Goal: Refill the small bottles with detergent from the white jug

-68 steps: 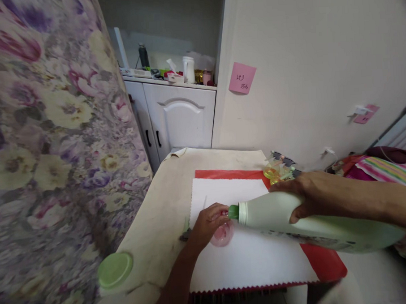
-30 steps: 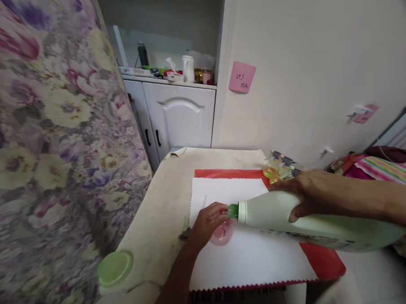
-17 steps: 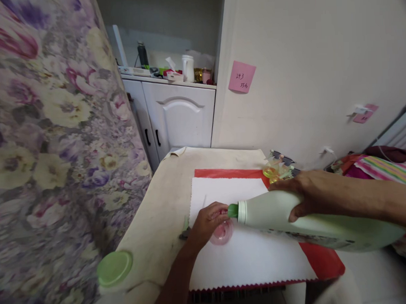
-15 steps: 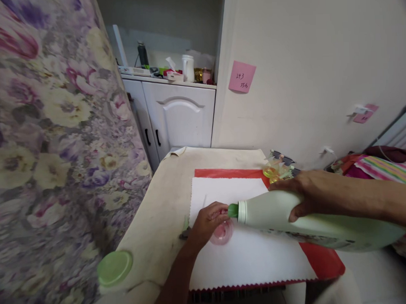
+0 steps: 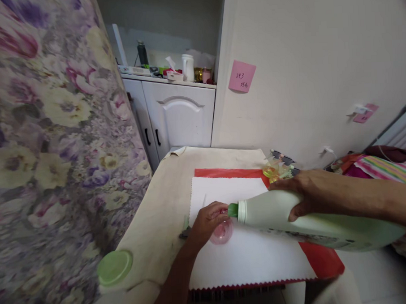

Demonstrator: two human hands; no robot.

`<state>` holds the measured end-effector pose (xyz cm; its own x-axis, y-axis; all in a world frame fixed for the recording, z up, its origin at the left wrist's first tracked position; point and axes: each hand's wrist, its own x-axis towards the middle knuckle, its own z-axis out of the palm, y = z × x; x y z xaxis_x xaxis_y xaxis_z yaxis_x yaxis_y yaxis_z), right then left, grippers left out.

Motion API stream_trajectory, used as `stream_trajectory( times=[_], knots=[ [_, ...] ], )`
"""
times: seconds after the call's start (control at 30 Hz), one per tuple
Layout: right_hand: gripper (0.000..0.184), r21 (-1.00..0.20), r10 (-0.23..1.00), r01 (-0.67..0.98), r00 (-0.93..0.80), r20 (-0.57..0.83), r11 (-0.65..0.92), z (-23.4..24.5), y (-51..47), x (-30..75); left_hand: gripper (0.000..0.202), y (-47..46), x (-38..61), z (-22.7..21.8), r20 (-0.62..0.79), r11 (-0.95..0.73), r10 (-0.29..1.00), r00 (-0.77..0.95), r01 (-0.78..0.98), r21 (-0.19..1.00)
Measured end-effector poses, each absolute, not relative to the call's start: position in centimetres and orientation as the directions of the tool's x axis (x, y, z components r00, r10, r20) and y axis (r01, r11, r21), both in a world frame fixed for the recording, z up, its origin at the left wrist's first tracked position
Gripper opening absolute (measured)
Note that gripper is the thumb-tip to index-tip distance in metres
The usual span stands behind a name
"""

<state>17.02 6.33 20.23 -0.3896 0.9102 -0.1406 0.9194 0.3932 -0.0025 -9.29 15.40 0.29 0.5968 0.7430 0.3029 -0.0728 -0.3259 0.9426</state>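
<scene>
On the surface (image 5: pixel 158 203), the sheet (image 5: pixel 255 261) lies right of the lid (image 5: pixel 114 267). The flask (image 5: pixel 222 234) stands on the sheet's left half; the bottle (image 5: pixel 273 211) stretches from its neck past the surface's right edge. The curtain (image 5: pixel 37 132) hangs left, the cabinet (image 5: pixel 183 112) behind.

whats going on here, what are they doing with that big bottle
A person's right hand holds a large pale green bottle tipped on its side. The left hand holds a small, round, see-through pink container by its top, and the bottle's green spout is right at the fingers there. Whether any liquid is flowing can't be made out. Below is a white sheet; a green lid lies off to the left.
</scene>
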Motion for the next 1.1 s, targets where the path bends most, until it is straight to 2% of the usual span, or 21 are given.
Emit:
stream_trajectory(
  times=[0.73, 1.1],
  knots=[
    [0.051, -0.059, 0.909, 0.934, -0.357, -0.216, 0.353, 20.81, 6.27, 16.59, 0.018, 15.30, -9.32, 0.27, 0.295, -0.319, 0.745, 0.598, -0.069, 0.945],
    [0.059, -0.020, 0.924, 0.944, -0.327, -0.198, 0.330, 20.56, 6.54, 16.61, 0.018, 15.14, -9.35, 0.43, 0.289, -0.299, 0.743, 0.603, -0.086, 0.950]
  ],
)
